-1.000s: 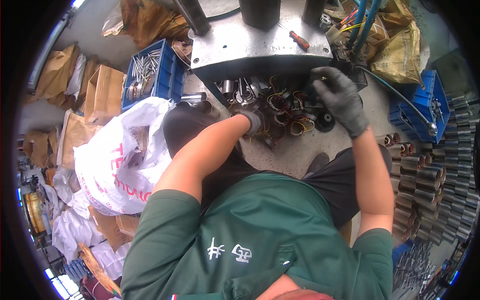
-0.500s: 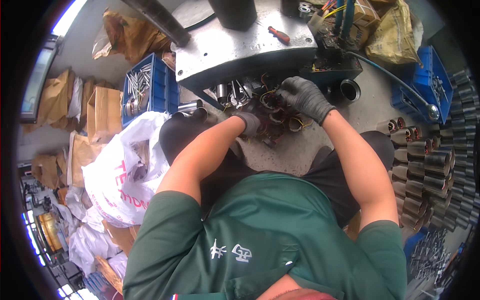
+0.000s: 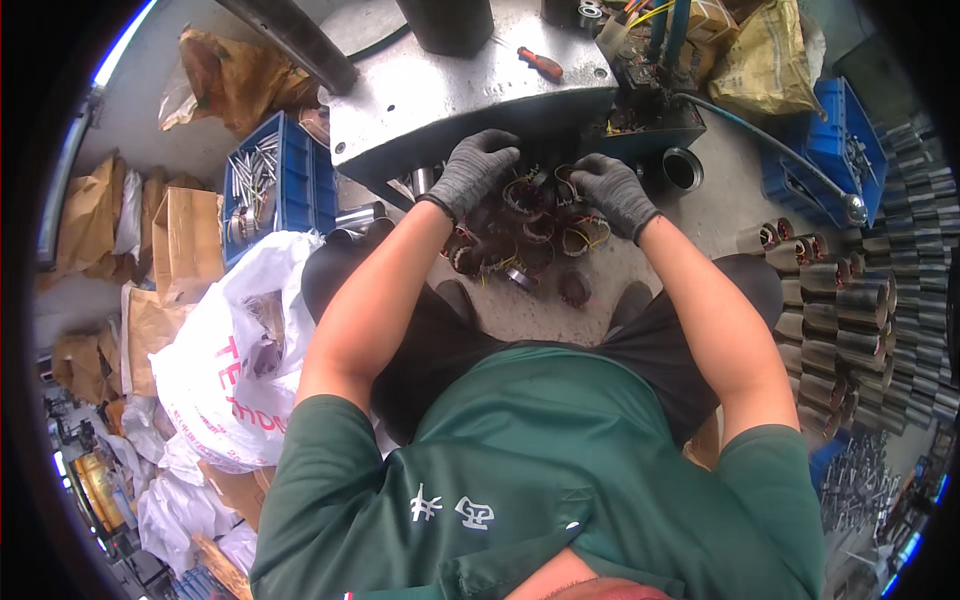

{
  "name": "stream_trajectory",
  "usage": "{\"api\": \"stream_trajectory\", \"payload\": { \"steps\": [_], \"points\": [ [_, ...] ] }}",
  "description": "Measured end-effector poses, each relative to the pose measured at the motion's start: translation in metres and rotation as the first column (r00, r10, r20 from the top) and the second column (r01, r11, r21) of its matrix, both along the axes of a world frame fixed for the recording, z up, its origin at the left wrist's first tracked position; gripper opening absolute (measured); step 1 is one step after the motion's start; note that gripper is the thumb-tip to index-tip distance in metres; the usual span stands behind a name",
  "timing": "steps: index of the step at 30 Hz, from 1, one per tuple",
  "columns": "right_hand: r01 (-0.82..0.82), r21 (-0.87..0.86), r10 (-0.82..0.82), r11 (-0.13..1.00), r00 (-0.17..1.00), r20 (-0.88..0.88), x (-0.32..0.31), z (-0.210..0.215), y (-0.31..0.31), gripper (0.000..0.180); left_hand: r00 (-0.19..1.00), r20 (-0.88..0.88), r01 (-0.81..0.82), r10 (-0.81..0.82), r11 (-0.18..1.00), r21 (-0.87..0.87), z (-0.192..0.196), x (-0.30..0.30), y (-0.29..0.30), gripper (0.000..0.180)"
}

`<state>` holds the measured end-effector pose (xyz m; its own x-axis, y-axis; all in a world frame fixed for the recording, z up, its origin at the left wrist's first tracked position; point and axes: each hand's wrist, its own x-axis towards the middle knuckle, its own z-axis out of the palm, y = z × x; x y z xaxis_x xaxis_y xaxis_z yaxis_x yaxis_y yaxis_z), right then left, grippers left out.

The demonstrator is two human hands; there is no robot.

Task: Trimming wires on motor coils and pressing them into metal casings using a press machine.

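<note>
My left hand [image 3: 473, 172], in a grey glove, reaches to the front edge of the metal machine table [image 3: 450, 95]. Its fingers extend to the right, and I see nothing held in them. To the right, my gloved right hand [image 3: 613, 192] has its fingers bent around the edge of a motor stator [image 3: 566, 186], a dark ring with copper windings. Between and below the hands lies a pile of stators; one [image 3: 527, 196] is between the hands and another [image 3: 585, 237] has yellow wires. A small shiny metal ring [image 3: 520, 278] lies at the near side of the pile.
A red-handled screwdriver [image 3: 541, 63] lies on the machine table. Blue crates [image 3: 318, 190] with metal shafts stand left, beside a white plastic bag [image 3: 240, 350]. Metal cylinders [image 3: 835, 300] are stacked at right. A hose [image 3: 770, 140] arcs over another blue crate [image 3: 850, 130].
My left hand has moved up from the near left of the pile to the machine table's edge. My right hand has shifted slightly right relative to the pile. The view has turned a little.
</note>
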<state>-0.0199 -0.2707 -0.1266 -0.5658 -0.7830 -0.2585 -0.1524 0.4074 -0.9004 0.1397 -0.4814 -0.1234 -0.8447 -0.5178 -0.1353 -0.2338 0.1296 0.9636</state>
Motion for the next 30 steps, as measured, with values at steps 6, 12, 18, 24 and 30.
{"api": "stream_trajectory", "payload": {
  "steps": [6,12,18,24,30],
  "points": [
    [-0.453,0.714,0.778,0.533,0.594,-0.204,-0.001,-0.095,0.046,0.043,0.983,0.016,0.170,-0.185,0.861,-0.480,0.060,0.004,0.035,0.032],
    [-0.560,0.828,0.999,0.032,0.052,-0.003,0.066,-0.217,0.097,0.033,0.920,0.165,0.331,-0.354,0.479,-0.813,0.095,-0.009,0.058,0.041],
    [-0.784,0.615,0.986,-0.085,-0.155,-0.062,0.150,-0.240,0.093,0.026,0.932,0.164,0.313,-0.322,0.493,-0.812,0.101,-0.008,0.042,0.041],
    [-0.790,0.612,0.971,0.023,-0.129,-0.203,0.156,-0.254,0.093,0.016,0.942,0.152,0.293,-0.298,0.517,-0.804,0.108,-0.001,0.032,0.040],
    [-0.731,0.682,0.994,0.040,-0.041,-0.103,0.142,-0.263,0.088,0.024,0.959,0.106,0.238,-0.264,0.540,-0.807,0.118,0.001,0.028,0.038]
  ]
}}
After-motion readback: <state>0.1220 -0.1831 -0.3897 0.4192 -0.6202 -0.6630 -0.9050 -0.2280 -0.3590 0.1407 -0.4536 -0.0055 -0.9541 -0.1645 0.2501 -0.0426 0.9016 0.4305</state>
